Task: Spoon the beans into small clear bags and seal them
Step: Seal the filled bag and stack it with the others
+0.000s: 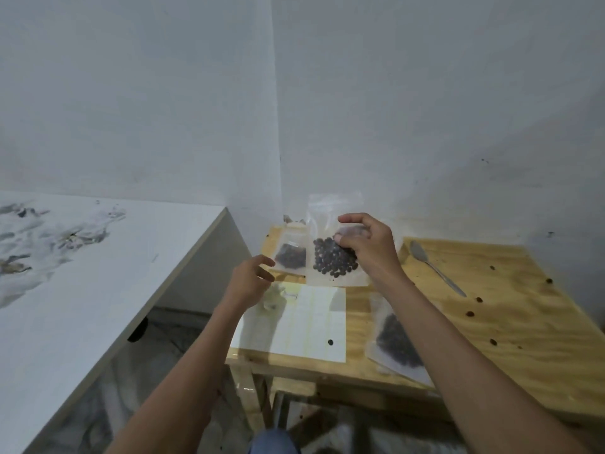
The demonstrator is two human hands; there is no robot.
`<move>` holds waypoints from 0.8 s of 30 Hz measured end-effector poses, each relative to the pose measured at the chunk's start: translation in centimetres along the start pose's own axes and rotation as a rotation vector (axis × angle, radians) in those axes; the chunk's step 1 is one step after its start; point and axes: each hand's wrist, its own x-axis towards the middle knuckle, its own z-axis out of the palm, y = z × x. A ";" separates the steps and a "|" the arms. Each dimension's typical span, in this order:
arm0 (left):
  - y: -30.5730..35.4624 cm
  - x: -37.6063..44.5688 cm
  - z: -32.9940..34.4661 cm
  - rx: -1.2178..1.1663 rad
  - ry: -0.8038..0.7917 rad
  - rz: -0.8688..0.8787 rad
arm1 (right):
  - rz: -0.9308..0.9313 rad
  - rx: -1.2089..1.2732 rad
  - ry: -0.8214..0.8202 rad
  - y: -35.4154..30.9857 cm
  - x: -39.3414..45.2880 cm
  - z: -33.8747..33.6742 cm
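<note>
Clear bag (330, 257) w/ dark beans bunched low, right hand (368, 245) pinching it upright, left hand (250, 283) loose, fingers apart.

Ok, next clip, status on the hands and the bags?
Right hand holds bean bag upright. Left hand open beside smaller bag. Spoon idle on table, loose beans scattered.

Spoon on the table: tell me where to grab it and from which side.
Take the spoon by its thin handle, near the end closest to you, probably coming from above with the right hand. It lies flat on the wooden table, bowl toward the wall, with bare wood around the handle.
</note>
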 end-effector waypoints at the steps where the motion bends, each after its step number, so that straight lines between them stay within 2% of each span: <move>1: -0.3 0.1 0.3 -0.006 -0.011 -0.006 | 0.010 0.004 -0.001 0.2 0.1 0.1; 4: -0.6 0.5 1.0 0.002 -0.038 0.008 | 0.028 0.007 -0.008 0.7 0.3 0.5; 10: -1.4 1.3 1.4 0.166 -0.072 0.181 | 0.055 0.027 -0.018 1.5 0.7 0.6; 15: -1.6 1.3 1.8 0.147 -0.016 0.251 | 0.060 0.025 -0.021 2.3 0.7 0.5; 19: -1.9 1.1 2.4 -0.034 0.074 0.190 | 0.072 0.012 -0.011 2.8 0.7 0.2; 24: 0.3 1.0 2.1 -0.413 0.092 0.078 | 0.071 -0.021 -0.005 2.9 0.4 -0.1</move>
